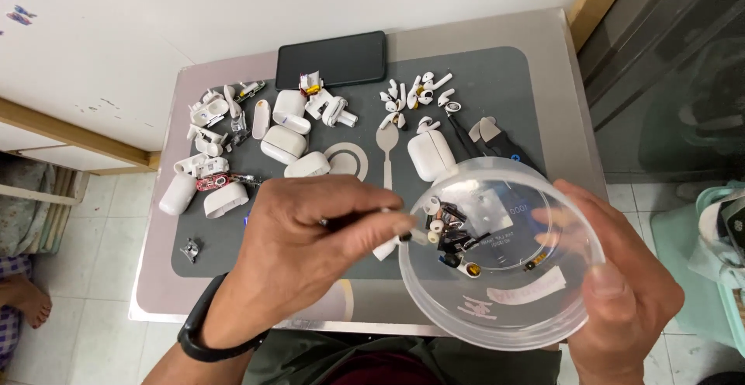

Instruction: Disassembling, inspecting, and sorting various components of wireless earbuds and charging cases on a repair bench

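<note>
- Looking down now on a small grey table (555, 82) with a dark grey mat (497, 74) laid over it, and both hands are busy at the near edge.
- The right hand (621, 284) holds a clear round plastic container (497, 276) tilted toward the camera, thumb over the near rim, fingers wrapped behind the right side and clamped on it.
- The left hand (310, 237) comes in from the left, palm down, a black band on the wrist, fingers pinched together on a thin metal tool (365, 216) whose tip reaches the container's left rim.
- Inside the container sit a few small parts (454, 237): little white stems, dark bits and a gold-coloured piece, gathered at the left side of the bottom.
- Judging by this, only a small share is in the container; most lies out on the mat.
- Far left on the mat: a spread of white earbud charging cases (283, 143), some whole, some opened into shells.
- Far middle: a cluster of loose white earbuds (415, 98), and 1 closed white case (431, 154) just beyond the container's far rim.
- A black phone (331, 59) lies flat at the far edge.
- Black-handled tools (497, 143) rest at the right, partly hidden behind the container.
- 1 small metal piece (191, 249) sits alone near the mat's left edge.
</note>
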